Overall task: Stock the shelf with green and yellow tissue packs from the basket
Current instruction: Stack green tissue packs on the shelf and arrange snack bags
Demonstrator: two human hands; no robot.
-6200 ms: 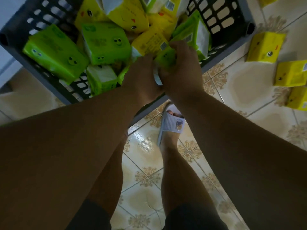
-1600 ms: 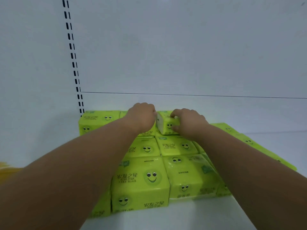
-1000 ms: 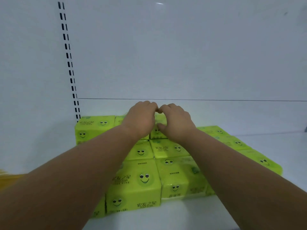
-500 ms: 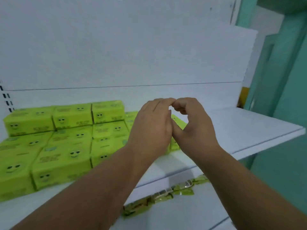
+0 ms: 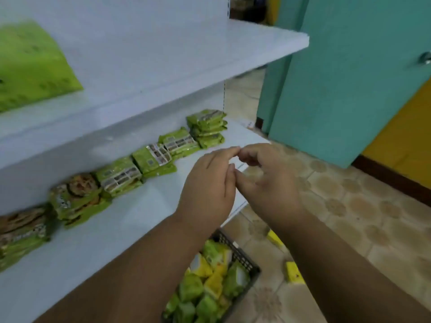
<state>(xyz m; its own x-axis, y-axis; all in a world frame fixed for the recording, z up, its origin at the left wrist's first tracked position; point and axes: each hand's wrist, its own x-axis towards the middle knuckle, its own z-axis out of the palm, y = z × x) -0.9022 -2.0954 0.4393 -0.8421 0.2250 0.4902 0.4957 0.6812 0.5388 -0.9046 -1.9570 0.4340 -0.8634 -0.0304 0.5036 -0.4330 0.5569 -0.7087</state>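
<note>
My left hand (image 5: pixel 210 183) and my right hand (image 5: pixel 268 180) hover side by side over the front of the lower shelf (image 5: pixel 130 220). Both hold nothing, with loosely curled fingers and fingertips touching each other. Below my forearms stands the dark plastic basket (image 5: pixel 242 255), filled with green and yellow tissue packs (image 5: pixel 205 287). On the white upper shelf (image 5: pixel 163 54), a blurred green tissue pack (image 5: pixel 30 66) shows at the far left.
A row of green snack packets (image 5: pixel 151 157) lies along the back of the lower shelf. Two yellow packs (image 5: pixel 293 272) lie on the tiled floor right of the basket. A teal door (image 5: pixel 349 78) stands to the right.
My hands have let go of the green pack placed on the upper shelf and drawn back empty. My view has swung right and down to the lower shelf and basket.
</note>
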